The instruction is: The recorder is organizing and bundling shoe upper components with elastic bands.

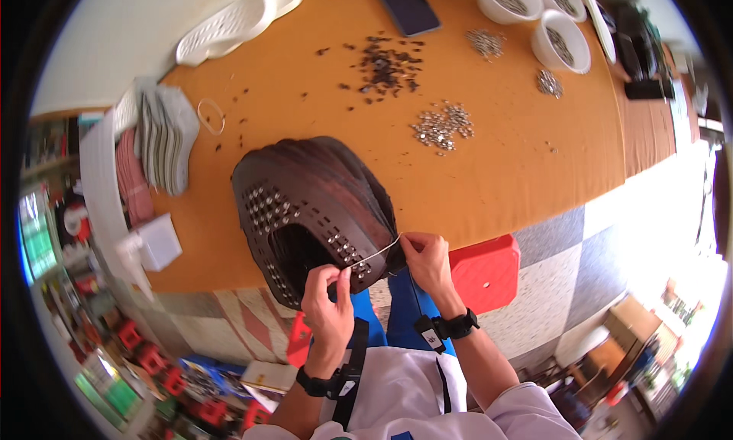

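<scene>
Left hand, right hand both pinch thin pale cord. Dark-brown, perforated, silver-studded pieces at their ten o'clock; loose shiny silver studs, one o'clock

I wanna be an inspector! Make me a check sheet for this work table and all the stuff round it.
Surface: smooth orange-brown tabletop, dark crumbs scattered on it.
Things being worked on: dark brown, punched, leather-like stack with shiny silver studs; thin pale strip in front.
Clutter: loose black bits, silver stud pile, white round bowls of metal pieces, dark flat phone, grey insole-shaped stack.
Grip: right hand pinches the strip's upper end; left hand is at its lower end, pinch unclear.
Cables: thin dark line by the right wrist; can't tell if it's a cable.
Surroundings: red plastic stool, grey-and-white checked floor.
</scene>
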Available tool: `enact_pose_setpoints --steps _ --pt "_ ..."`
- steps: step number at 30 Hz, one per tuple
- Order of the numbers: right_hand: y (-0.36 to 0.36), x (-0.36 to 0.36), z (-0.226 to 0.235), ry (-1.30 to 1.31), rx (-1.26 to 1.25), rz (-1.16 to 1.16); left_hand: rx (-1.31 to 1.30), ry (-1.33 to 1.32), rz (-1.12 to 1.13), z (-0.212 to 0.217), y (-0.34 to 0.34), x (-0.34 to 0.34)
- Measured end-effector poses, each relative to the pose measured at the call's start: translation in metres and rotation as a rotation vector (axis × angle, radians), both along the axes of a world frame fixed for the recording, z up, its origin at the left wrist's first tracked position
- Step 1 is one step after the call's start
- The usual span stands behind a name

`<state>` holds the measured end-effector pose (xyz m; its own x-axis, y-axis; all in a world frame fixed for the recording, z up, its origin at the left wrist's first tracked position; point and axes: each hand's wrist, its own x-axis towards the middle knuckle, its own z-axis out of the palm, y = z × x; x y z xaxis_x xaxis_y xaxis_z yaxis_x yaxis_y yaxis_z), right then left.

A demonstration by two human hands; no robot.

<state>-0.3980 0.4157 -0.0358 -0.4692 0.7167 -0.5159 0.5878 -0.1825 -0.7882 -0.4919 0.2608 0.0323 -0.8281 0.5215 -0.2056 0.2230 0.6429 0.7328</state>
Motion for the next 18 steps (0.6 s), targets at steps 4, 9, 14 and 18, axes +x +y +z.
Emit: enact_pose_setpoints --steps 4,9,14,18 --pt "0.004 -0.006 0.009 0.008 0.142 0.083 0.042 0.000 0.035 -0.006 -0.008 0.003" --pt "0.021 -0.008 0.012 0.216 0.508 0.434 -0.002 0.051 -0.094 -0.016 -0.015 0.003" --pt "0.032 -0.004 0.001 0.201 0.309 0.500 0.042 -0.025 0.110 -0.027 -0.009 0.003" --pt "0.010 -0.005 -0.002 0.114 0.059 0.204 -0.012 -0.152 0.237 -0.043 -0.004 0.017"
